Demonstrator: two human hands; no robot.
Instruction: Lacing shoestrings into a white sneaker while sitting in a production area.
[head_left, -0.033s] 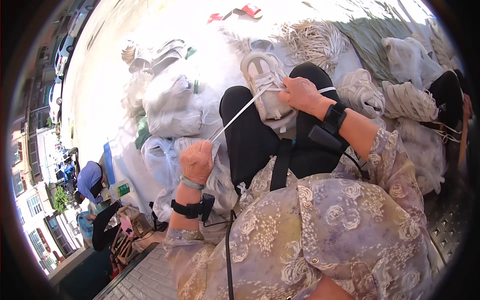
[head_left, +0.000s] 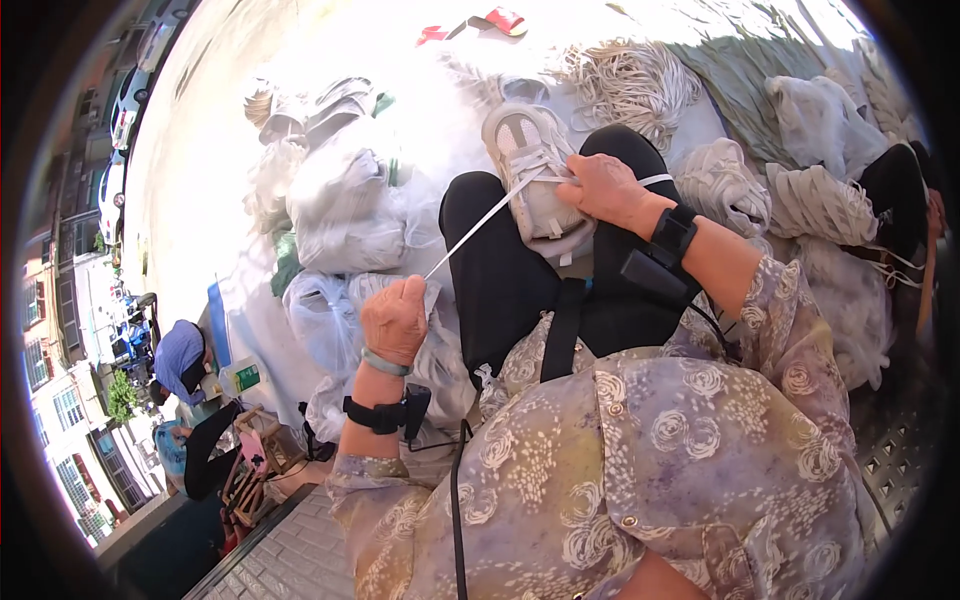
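Note:
A white and beige sneaker [head_left: 530, 165] rests on my lap, on my black trousers [head_left: 500, 270]. My right hand [head_left: 610, 190] presses on the shoe's right side, its fingers closed at the lacing. From there a flat white shoelace [head_left: 470, 228] runs taut down and left to my left hand [head_left: 395, 315], which is a fist closed on the lace's end. Both wrists carry black strapped devices, and the left also has a pale green bangle.
Clear plastic bags of white shoes [head_left: 345, 200] lie left of my knees. Bundles of white laces [head_left: 630, 75] and more pale sneakers [head_left: 725, 185] lie ahead and to the right. Red scissors [head_left: 500, 20] lie far ahead. At far left, below, a street with a person in a blue cap [head_left: 180, 355].

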